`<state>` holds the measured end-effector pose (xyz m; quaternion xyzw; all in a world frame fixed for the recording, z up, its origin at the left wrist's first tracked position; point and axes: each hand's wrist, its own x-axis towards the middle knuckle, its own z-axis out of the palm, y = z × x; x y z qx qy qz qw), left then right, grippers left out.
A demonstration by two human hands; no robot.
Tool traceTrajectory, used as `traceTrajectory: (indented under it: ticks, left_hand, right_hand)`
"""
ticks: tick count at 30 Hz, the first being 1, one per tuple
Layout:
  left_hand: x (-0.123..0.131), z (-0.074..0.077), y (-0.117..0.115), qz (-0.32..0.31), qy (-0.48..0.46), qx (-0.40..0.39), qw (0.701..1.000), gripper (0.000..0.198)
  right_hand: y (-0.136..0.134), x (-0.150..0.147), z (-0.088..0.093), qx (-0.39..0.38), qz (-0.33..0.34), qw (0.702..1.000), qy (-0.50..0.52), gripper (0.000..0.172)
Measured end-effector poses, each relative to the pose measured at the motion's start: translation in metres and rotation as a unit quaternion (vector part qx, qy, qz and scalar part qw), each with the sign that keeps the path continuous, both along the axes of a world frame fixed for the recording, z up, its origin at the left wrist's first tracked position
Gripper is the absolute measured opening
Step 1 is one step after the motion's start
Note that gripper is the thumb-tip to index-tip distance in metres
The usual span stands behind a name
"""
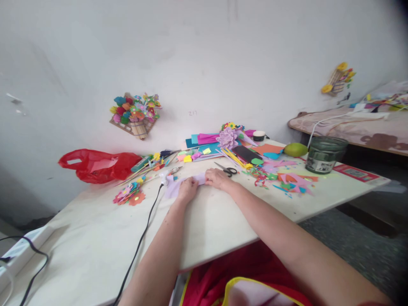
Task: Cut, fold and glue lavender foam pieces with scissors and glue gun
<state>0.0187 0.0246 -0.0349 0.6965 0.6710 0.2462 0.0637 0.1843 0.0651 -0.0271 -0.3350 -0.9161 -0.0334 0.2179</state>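
A pale purple sheet (172, 189), of paper or thin foam, lies on the table in front of me. My left hand (188, 189) is closed on its near edge, fingers curled. At its right end my right hand (216, 177) pinches the sheet, which looks folded or raised between the two hands. Black-handled scissors (230, 171) lie just beyond my right hand. Left of the sheet rests a white device (164, 177), perhaps a glue gun, with a black cord (145, 231) running toward me.
Cut flower shapes (129, 193) and a red plastic bag (100, 165) are at the left. Colourful scraps (290, 180), a dark phone (244, 154), a green fruit (295, 149) and a glass jar (325, 157) stand rightward. A power strip (25, 250) sits at the near left.
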Motion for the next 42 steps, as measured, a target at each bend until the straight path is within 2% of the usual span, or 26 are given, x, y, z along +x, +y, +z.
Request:
traceTrajectory:
  ticks: [8,15,23,35,42]
  left_hand:
    - [0.003,0.001,-0.007,-0.068,0.042,-0.004,0.997,0.024]
    - [0.003,0.001,-0.004,-0.083,0.023,-0.001,0.996,0.017]
    - [0.0,0.002,-0.005,-0.065,0.011,0.003,0.998,0.017]
    - [0.001,0.001,-0.004,-0.025,0.035,-0.034,0.999,0.02]
    - [-0.001,-0.001,-0.001,0.0,0.033,-0.048,0.998,0.02]
  right_hand:
    - [0.003,0.004,-0.003,-0.068,-0.033,0.997,0.006,0.01]
    - [0.009,0.006,-0.007,-0.149,-0.017,0.988,0.047,0.007]
    - [0.015,0.005,-0.01,-0.156,-0.014,0.987,0.046,0.009]
    - [0.007,-0.001,-0.008,-0.134,-0.102,0.986,0.016,0.024]
    - [-0.001,-0.004,0.0,-0.149,-0.123,0.981,0.006,0.022]
